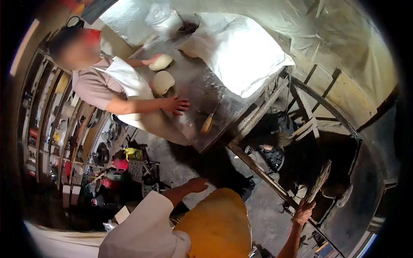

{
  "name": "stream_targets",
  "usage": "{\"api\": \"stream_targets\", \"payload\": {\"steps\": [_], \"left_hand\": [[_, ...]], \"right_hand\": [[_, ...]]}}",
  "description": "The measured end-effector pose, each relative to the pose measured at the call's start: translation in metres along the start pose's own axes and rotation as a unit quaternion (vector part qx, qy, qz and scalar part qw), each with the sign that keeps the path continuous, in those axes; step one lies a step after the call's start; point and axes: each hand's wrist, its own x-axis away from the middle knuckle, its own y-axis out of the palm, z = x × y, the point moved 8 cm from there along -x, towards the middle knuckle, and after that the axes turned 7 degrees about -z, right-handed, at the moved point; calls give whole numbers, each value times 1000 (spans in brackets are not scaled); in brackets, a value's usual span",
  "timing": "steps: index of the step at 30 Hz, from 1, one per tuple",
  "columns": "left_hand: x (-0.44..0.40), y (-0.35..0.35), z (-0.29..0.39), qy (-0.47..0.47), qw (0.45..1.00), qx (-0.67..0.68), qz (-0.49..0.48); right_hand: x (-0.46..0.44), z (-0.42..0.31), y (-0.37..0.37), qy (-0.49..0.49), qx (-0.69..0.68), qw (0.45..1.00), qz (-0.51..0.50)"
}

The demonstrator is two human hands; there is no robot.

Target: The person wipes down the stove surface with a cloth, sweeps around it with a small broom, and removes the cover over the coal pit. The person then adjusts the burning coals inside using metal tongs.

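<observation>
My right hand (pixel 304 211) is closed around a small hand broom (pixel 318 182), its bundle of thin straw or twigs pointing up and away. The broom is above the wooden frame at the right. My left hand (pixel 197 185) hangs in front of me over the floor, dim, its fingers loosely stretched and nothing visible in them. It is beside my orange apron (pixel 215 225), short of the work table (pixel 189 124).
Across the table a co-worker in a white apron (pixel 124 77) has one hand on a dough lump (pixel 161 62); a second dough lump (pixel 164 82) lies nearby. A wooden-handled tool (pixel 208 123) and white cloth (pixel 245 56) lie on the table. Loaded shelves (pixel 64 129) stand left.
</observation>
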Motion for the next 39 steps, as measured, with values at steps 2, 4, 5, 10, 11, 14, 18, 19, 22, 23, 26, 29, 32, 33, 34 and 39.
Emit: {"api": "stream_targets", "payload": {"steps": [2, 4, 5, 10, 11, 14, 18, 19, 22, 23, 26, 29, 32, 33, 34, 39], "left_hand": [[12, 6, -9, -20, 1000, 21, 0], [22, 3, -5, -37, 999, 38, 3], [30, 3, 12, -31, 998, 49, -15], [-6, 35, 46, 15, 998, 50, -19], [13, 20, 70, 91, 992, 67, 51], [14, 7, 108, 128, 988, 91, 15], [10, 12, 98, 145, 984, 89, 51], [18, 13, 95, 123, 989, 66, 40], [23, 20, 81, 91, 996, 20, 14], [21, 26, 76, 81, 997, -1, -2], [48, 10, 94, 70, 997, 39, -12], [41, 17, 89, 65, 997, 33, 9], [27, 29, 82, 131, 990, 42, 38], [29, 24, 86, 131, 990, 43, 41], [34, 22, 87, 100, 993, 52, 41], [30, 30, 77, 72, 995, 64, 23]], "right_hand": [[-4, 27, 5, 5, 30, 1000, -3], [-3, 57, 17, 8, 57, 998, -1], [3, 62, 14, -70, 60, 994, 54], [15, 17, -3, 32, 80, 996, -6], [13, 27, 0, 40, 140, 989, 23], [17, 21, -1, 41, 135, 989, 40], [22, 21, -2, -21, 137, 988, 74], [20, 18, -2, -26, 134, 988, 73], [20, 23, 0, 54, 140, 988, 27], [23, 17, -3, 52, 137, 988, 41], [25, 21, -5, 53, 129, 989, 52], [19, 22, -2, 36, 111, 992, 51], [18, 23, -1, 23, 86, 995, 49], [16, 22, 0, 22, 91, 994, 58], [17, 24, 0, 25, 95, 993, 66], [20, 25, 0, 32, 98, 993, 55]]}}
